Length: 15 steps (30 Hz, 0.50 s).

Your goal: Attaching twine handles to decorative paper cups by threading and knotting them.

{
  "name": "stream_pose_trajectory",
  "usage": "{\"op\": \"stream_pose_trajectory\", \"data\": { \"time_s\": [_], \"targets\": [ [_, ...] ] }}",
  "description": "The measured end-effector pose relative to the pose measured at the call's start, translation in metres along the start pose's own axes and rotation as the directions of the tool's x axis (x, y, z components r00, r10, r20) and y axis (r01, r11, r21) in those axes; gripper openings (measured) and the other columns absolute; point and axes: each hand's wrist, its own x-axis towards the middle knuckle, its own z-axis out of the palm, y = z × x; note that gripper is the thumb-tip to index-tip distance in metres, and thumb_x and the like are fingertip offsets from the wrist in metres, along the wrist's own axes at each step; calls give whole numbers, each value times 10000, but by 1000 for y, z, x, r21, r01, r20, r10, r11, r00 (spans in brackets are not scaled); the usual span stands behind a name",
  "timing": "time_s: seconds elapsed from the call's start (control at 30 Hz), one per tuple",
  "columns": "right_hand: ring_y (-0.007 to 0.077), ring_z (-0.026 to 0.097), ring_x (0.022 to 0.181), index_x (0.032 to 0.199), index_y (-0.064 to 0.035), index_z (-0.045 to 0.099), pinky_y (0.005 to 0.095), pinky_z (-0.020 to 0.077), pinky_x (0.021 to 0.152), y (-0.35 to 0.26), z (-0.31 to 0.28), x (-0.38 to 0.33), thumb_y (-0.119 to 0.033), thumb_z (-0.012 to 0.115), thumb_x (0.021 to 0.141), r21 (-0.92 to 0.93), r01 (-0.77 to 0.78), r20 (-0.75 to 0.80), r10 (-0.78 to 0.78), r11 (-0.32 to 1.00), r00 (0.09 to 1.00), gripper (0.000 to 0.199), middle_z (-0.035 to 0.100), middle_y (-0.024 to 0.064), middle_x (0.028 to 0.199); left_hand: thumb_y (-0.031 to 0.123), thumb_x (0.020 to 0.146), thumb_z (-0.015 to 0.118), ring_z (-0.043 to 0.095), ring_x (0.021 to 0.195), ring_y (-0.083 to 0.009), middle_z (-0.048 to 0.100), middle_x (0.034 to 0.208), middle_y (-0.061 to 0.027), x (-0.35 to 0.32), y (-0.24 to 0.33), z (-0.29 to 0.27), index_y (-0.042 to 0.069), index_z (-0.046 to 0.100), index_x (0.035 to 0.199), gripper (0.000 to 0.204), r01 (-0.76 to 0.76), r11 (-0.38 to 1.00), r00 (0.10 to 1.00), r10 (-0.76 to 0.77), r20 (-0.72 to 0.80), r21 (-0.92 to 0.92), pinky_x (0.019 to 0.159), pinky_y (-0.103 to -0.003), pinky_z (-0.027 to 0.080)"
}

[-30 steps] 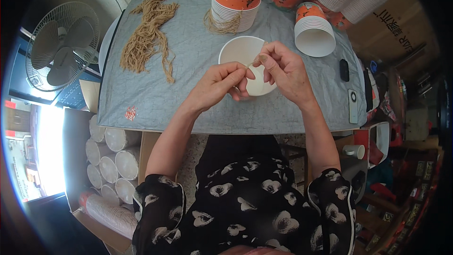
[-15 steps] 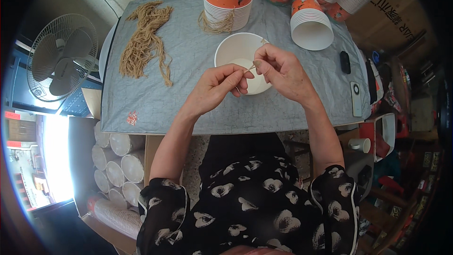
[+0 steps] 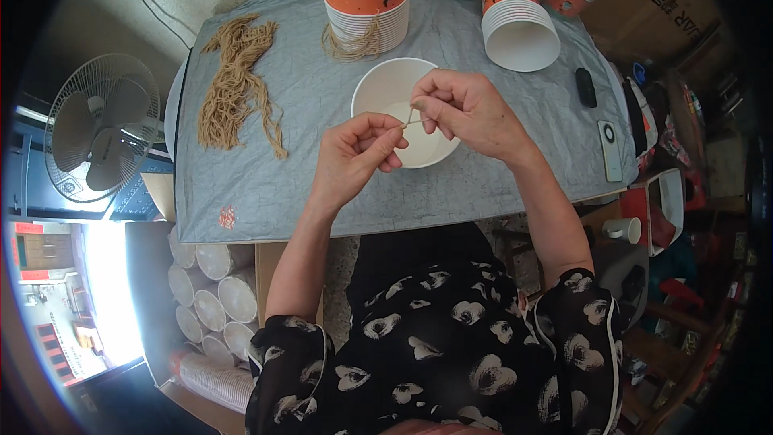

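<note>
**A short twine end pinched over the bowl, and little to hold it by**

We are pinching a short tan twine piece (image 3: pixel 408 119) between both hands, just above the white paper bowl (image 3: pixel 385 87). Our left hand (image 3: pixel 354 157) is closing thumb and forefinger on the near end; our right hand (image 3: pixel 467 109) is closing its fingertips on the far end. Both grips are nearly shut, with only the thin strand between the fingertips, and the rest of each hand is curled in.

The likeliest slip, as we are judging it, is the strand sliding out of one grip: so little of it is showing between the fingertips that a small tug could free it, and it could drop into the bowl right beneath.

The bowl itself is sitting loose on the grey worktop cloth (image 3: pixel 274 185) below our grips, and we cannot tell whether the strand is fastened to it. If it is, a sideways pull could tip or drag so light a bowl.

Beyond the grips, a stack of orange-printed bowls (image 3: pixel 366 0) with a twine coil (image 3: pixel 352 43) at its foot is standing close behind; a shoved bowl could knock it. Farther left, the loose twine bundle (image 3: pixel 233 84) is lying well apart. To the far right, another bowl stack (image 3: pixel 519 28) is standing clear.
</note>
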Motion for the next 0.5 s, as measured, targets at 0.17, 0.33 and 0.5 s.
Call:
{"op": "stream_pose_trajectory", "data": {
  "time_s": [0.17, 0.33, 0.5],
  "targets": [
    [6, 498, 566, 969, -7, 673, 176, 355, 481, 5, 1, 5, -102, 654, 966, 112, -67, -5, 68, 991, 998, 97, 637, -12, 700, 162, 979, 684, 610, 594, -42, 736, 864, -33, -3, -1, 10, 7, 703, 1062, 178, -16, 999, 996, 19, -90, 42, 513, -179, 462],
    [-3, 504, 573, 952, -21, 692, 166, 339, 481, 12, -1, 5, -123, 699, 936, 188, -57, -21, 62, 980, 998, 103, 647, -11, 699, 142, 961, 701, 560, 529, -26, 728, 827, -12, -4, -1, 15, 9, 717, 1038, 155, 2, 999, 988, 4, -157, 36, 466, -168, 411],
    [-3, 481, 535, 925, -26, 699, 174, 317, 458, 16, -3, 4, -129, 722, 919, 191, -116, -32, 125, 975, 992, 106, 649, -2, 678, 73, 927, 725, 575, 567, -34, 692, 874, -21, -3, -10, 21, 19, 724, 1044, 129, -128, 989, 971, 141, -191, 80, 494, -172, 442]
  ]
}}
